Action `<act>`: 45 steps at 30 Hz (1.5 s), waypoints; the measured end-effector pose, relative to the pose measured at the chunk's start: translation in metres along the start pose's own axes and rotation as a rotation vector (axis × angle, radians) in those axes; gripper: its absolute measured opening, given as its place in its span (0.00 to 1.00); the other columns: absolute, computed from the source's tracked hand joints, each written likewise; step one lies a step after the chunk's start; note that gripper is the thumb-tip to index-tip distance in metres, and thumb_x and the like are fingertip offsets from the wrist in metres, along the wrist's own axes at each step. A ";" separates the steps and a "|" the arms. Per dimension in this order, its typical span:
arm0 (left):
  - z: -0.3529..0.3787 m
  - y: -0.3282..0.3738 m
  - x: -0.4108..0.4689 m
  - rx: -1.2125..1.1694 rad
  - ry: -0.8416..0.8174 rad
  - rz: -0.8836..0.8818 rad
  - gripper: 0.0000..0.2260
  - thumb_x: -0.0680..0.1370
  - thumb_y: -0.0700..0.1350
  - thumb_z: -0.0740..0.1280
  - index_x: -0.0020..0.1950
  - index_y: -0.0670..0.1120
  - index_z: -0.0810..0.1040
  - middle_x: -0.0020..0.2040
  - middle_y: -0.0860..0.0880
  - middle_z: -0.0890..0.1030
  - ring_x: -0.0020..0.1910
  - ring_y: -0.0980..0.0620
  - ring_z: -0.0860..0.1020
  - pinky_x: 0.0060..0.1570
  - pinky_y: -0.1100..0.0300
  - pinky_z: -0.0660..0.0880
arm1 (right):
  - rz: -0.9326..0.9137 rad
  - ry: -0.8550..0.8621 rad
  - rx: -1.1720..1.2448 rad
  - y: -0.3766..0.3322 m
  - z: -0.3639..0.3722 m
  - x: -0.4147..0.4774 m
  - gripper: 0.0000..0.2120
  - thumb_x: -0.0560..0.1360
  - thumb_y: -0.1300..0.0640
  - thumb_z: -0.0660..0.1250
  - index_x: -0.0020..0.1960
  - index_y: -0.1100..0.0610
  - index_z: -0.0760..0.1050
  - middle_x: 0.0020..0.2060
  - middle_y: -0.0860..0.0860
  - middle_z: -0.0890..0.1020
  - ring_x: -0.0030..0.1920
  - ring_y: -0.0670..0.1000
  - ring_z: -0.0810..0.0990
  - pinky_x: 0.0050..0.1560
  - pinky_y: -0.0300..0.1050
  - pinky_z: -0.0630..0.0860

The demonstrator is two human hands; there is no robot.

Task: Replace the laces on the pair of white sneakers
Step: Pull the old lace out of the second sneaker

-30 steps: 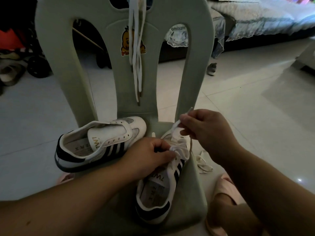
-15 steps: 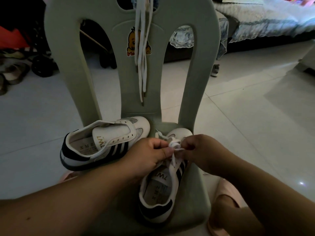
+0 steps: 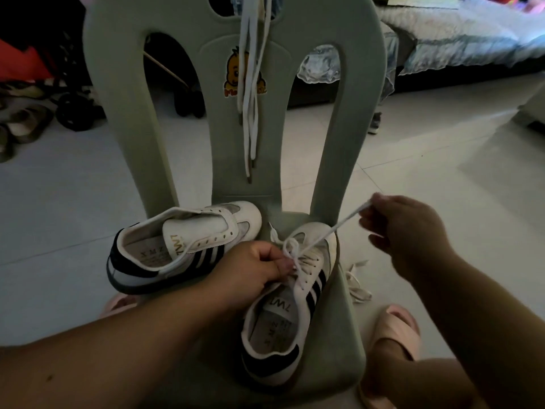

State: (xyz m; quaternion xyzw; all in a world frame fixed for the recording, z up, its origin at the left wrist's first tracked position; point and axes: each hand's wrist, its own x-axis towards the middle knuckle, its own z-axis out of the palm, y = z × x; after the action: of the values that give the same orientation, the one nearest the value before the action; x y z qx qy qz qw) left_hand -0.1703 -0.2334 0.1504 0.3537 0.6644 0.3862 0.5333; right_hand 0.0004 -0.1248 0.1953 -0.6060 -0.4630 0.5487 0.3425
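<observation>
Two white sneakers with black stripes sit on a pale green chair seat. The left sneaker lies sideways with no lace in it. The right sneaker points away from me and carries a white lace. My left hand pinches the lace at the sneaker's eyelets. My right hand pinches the lace's free end and holds it taut, up and to the right. Spare white laces hang over the chair back.
The chair back rises just behind the shoes. Another loose lace lies on the tiled floor right of the seat. Pink slippers are on my feet below. A bed stands at the far right, shoes and clutter at the far left.
My right hand has pulled away from the sneaker, up and to the right, drawing the lace out taut. My left hand stays at the eyelets.
</observation>
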 end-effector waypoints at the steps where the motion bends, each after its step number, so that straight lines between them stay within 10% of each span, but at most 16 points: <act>1: -0.001 -0.001 0.000 0.011 0.002 0.001 0.09 0.76 0.42 0.69 0.36 0.48 0.79 0.30 0.55 0.81 0.29 0.62 0.77 0.30 0.71 0.72 | 0.050 0.006 0.135 -0.003 -0.005 0.005 0.10 0.82 0.55 0.57 0.46 0.56 0.74 0.39 0.52 0.84 0.41 0.48 0.83 0.40 0.45 0.75; 5: -0.005 -0.005 -0.002 -0.004 0.005 0.004 0.08 0.77 0.42 0.68 0.37 0.47 0.79 0.28 0.56 0.80 0.27 0.63 0.75 0.28 0.71 0.71 | 0.192 -0.055 0.547 -0.006 -0.011 0.017 0.11 0.83 0.55 0.54 0.45 0.55 0.71 0.30 0.50 0.83 0.33 0.50 0.85 0.41 0.50 0.76; 16: -0.005 -0.004 -0.005 -0.086 -0.043 -0.016 0.10 0.77 0.41 0.66 0.36 0.47 0.79 0.31 0.53 0.80 0.32 0.59 0.77 0.37 0.62 0.73 | 0.127 0.164 0.763 -0.019 -0.047 0.038 0.17 0.79 0.64 0.49 0.35 0.52 0.63 0.21 0.45 0.64 0.18 0.44 0.59 0.21 0.32 0.59; 19: -0.009 -0.006 -0.007 -0.130 -0.061 0.006 0.12 0.78 0.41 0.64 0.35 0.47 0.78 0.32 0.51 0.79 0.35 0.55 0.76 0.43 0.58 0.73 | -0.062 0.185 0.345 -0.020 -0.053 0.033 0.13 0.80 0.62 0.53 0.40 0.54 0.71 0.25 0.47 0.68 0.21 0.44 0.64 0.23 0.37 0.63; 27: -0.014 0.007 -0.010 -0.075 -0.233 0.097 0.07 0.63 0.48 0.72 0.39 0.49 0.81 0.38 0.51 0.83 0.40 0.56 0.81 0.43 0.61 0.76 | -0.385 -0.410 -0.886 0.016 0.015 -0.025 0.15 0.72 0.45 0.68 0.57 0.46 0.75 0.51 0.44 0.76 0.51 0.45 0.76 0.42 0.36 0.71; 30: -0.015 0.008 -0.012 -0.094 -0.223 0.123 0.06 0.62 0.44 0.75 0.36 0.51 0.83 0.38 0.51 0.82 0.42 0.53 0.81 0.45 0.58 0.77 | -0.350 -0.479 -0.913 0.032 0.026 -0.041 0.27 0.65 0.40 0.73 0.61 0.42 0.69 0.53 0.43 0.72 0.52 0.45 0.74 0.43 0.35 0.73; 35: -0.021 0.015 -0.012 -0.226 -0.111 0.153 0.10 0.71 0.37 0.69 0.33 0.51 0.79 0.33 0.54 0.79 0.35 0.57 0.75 0.38 0.61 0.69 | -0.219 -0.503 -0.516 0.045 0.030 -0.054 0.14 0.76 0.51 0.65 0.62 0.45 0.71 0.47 0.41 0.78 0.45 0.41 0.78 0.37 0.30 0.74; 40: -0.028 0.027 -0.018 -0.371 -0.025 0.178 0.09 0.69 0.38 0.68 0.37 0.52 0.82 0.35 0.52 0.81 0.40 0.51 0.74 0.39 0.56 0.65 | -0.435 -0.396 -0.888 0.049 0.032 -0.064 0.07 0.74 0.45 0.68 0.39 0.44 0.73 0.40 0.43 0.75 0.39 0.43 0.75 0.36 0.32 0.68; 45: -0.034 0.032 -0.029 -0.600 0.019 0.174 0.07 0.68 0.36 0.64 0.42 0.47 0.76 0.33 0.50 0.80 0.36 0.55 0.77 0.37 0.59 0.67 | -0.235 -0.393 -0.648 0.040 0.025 -0.057 0.06 0.76 0.48 0.66 0.42 0.48 0.76 0.37 0.46 0.80 0.39 0.44 0.78 0.37 0.36 0.72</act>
State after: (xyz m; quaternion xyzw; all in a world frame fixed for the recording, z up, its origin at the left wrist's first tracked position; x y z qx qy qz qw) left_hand -0.1966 -0.2488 0.1957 0.2326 0.4930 0.6125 0.5724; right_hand -0.0149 -0.1942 0.1740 -0.5090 -0.7352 0.4366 0.0988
